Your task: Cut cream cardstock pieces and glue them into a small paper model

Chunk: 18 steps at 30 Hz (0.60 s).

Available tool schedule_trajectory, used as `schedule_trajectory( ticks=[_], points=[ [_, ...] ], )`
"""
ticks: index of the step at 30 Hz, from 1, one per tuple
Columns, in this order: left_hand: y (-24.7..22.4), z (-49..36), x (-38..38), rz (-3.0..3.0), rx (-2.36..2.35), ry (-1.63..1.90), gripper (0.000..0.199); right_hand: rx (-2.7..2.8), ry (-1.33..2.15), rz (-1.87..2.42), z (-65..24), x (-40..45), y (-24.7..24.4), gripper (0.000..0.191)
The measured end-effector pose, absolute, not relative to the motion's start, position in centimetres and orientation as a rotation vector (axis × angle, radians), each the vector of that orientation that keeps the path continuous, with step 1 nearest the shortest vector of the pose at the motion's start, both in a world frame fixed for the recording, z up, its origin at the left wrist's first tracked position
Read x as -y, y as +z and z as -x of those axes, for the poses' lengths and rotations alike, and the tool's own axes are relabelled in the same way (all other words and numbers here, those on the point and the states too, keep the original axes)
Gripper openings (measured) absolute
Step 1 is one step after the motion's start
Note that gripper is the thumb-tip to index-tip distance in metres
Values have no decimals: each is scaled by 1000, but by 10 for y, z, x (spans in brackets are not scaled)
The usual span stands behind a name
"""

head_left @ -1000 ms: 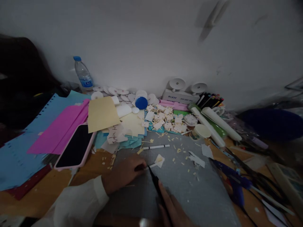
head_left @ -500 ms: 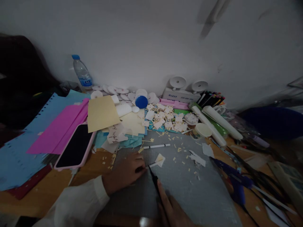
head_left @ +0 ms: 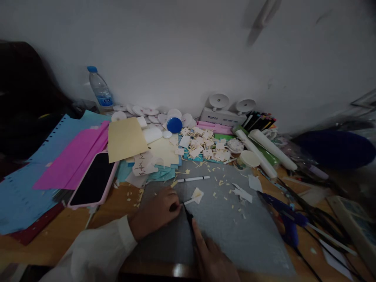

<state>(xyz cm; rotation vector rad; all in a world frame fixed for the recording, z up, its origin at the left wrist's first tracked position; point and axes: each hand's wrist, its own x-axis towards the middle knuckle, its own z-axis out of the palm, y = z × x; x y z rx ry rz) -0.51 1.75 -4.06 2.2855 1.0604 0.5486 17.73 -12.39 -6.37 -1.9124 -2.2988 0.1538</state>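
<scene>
My left hand (head_left: pixel 163 205) rests on the grey mat (head_left: pixel 235 243) with its fingers curled, thumb and forefinger together. What they pinch, if anything, is too small to make out. My right hand (head_left: pixel 211 252) is closed around a slim black pointed tool (head_left: pixel 188 215), its forefinger stretched along it. The tool's tip lies close to the left fingertips. Just beyond the tip is a small cream paper piece (head_left: pixel 198 195) with a narrow white strip reaching toward the left hand. Farther back lies a white stick with dark bands (head_left: pixel 194 179).
Small cream paper pieces (head_left: pixel 202 141) are heaped at the back, with scraps scattered in front. A phone (head_left: pixel 94 180), coloured paper (head_left: pixel 73 156) and a water bottle (head_left: pixel 100 88) stand left. A blue glue gun (head_left: pixel 282 211) and white rolls (head_left: pixel 273 149) lie right.
The view has shifted slightly. The black tool's tip has moved a little left, nearer my left fingertips. The left hand has barely moved.
</scene>
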Motion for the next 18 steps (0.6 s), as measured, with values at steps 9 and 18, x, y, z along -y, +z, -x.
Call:
schedule_trajectory(
  ticks=[9,18],
  points=[
    [-40,9,-25,-2213,-1073,541,15,2156,497,1679,-210,130,-65,61],
    [-19,9,-23,-1918,-1057,666,16,2008,182,1831,-269,79,-24,55]
  ],
)
